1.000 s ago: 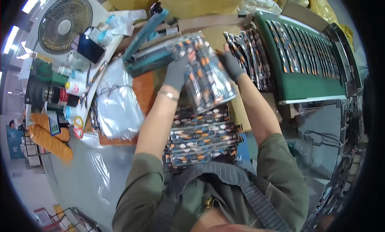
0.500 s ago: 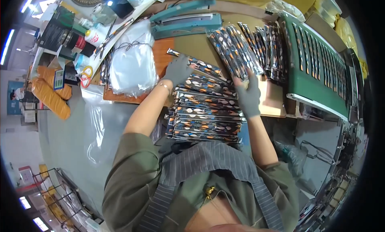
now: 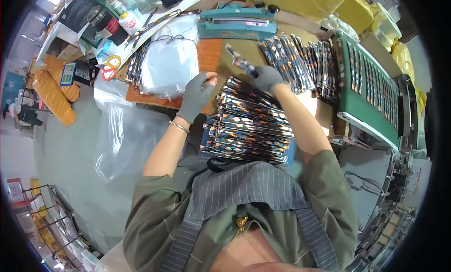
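Observation:
In my right hand [image 3: 270, 79], gloved in grey, is a long slim patterned packet [image 3: 239, 60], smeared by motion. It points away over the table, above the far end of a stack of similar packets [image 3: 253, 124]. This stack lies crosswise close to my apron, dark with white, orange and blue shapes. My left hand [image 3: 196, 95], also gloved with bare fingertips, hovers left of the stack with fingers loosely bent and nothing visible in them. More packets [image 3: 287, 63] lie in a bundle just beyond my right hand.
A teal bag sealer [image 3: 237, 27] stands at the back. Clear plastic bags [image 3: 170, 65] lie on a brown board at left, near red-and-orange scissors [image 3: 111, 67]. At right, a green conveyor belt [image 3: 350, 95] carries a row of packets, beside further packets [image 3: 324, 67] on the table.
My left hand has let go of the packet at the stack's far end and drawn back toward me. My right hand has moved left from the bundle and now holds a packet.

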Available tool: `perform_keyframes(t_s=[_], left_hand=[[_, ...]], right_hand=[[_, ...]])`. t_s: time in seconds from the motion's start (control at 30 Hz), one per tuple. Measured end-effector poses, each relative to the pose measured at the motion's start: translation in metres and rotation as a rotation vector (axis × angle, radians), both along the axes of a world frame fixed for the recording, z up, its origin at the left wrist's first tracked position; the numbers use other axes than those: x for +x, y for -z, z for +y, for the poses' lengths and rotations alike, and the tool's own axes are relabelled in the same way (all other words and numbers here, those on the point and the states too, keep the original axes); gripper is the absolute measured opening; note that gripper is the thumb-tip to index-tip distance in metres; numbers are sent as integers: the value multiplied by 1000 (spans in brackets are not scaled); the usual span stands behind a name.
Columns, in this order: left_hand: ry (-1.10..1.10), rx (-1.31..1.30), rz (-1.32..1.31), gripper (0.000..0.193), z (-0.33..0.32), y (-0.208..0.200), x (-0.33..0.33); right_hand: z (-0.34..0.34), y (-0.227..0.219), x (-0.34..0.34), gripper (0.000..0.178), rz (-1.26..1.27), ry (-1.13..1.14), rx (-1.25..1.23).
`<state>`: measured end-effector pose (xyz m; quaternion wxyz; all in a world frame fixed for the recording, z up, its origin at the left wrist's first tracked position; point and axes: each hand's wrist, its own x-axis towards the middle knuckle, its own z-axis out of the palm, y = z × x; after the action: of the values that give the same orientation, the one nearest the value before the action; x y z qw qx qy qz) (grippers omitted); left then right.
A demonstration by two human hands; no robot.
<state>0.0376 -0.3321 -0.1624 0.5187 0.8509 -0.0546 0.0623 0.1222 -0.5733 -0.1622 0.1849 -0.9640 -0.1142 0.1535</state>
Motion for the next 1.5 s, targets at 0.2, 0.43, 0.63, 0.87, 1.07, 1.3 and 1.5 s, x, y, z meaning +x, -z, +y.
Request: perform_keyframes(t_s=[0.2,0.43,0.63,0.87,1.07,1.3,1.5], left_hand=[[153,-513,87,33,-52,-11,11],[143,-851,449,27,-82,-43,-2],[59,-851,558,37,-49,-29,-10],[-41,-845,566,31,-32,-7,0],[-244,-900,526,24,-1,8,-4],[-217,-915,503,24,-24,-14,13],[-185,-867,396,23,-33,-24,21]], right_hand=[[-6,-60,14,22,107,125,815],[35,-66,-18,29,-1,397,1248],[39,-36,-23,21,148,421,1449],[45,-28,-13,34,389,527,1514],[21,-94,34,28,197,321,1583],[-107,-261,250,81,-605,654,1034],[29,-75,66,36,-290,-50,1016]])
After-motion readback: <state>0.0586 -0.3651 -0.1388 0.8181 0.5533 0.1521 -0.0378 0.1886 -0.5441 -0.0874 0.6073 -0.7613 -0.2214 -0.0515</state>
